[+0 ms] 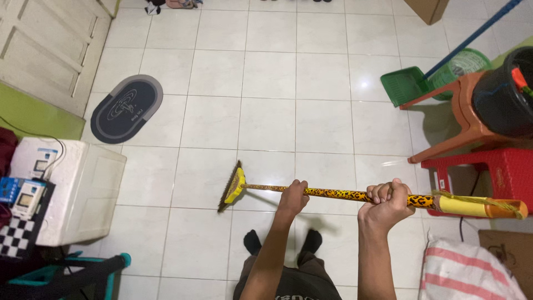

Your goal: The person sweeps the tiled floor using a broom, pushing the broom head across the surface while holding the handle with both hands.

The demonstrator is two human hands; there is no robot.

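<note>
I hold a broom with a yellow, leopard-spotted handle (338,194) level across the white tiled floor (266,100). Its dark bristle head with a yellow base (232,186) touches the tiles at the left. My left hand (294,195) grips the handle near the middle. Further right, my right hand (386,201) is closed around the handle close to its plain yellow and orange end (477,206). My feet in dark socks (252,241) stand below the broom.
A grey oval mat (127,108) lies by a cream door (50,44). A white box with meters (66,191) stands left. At right are a green dustpan (405,84), an orange stool (466,119), a black bucket (505,97), a red stool (488,169) and a striped sack (466,269).
</note>
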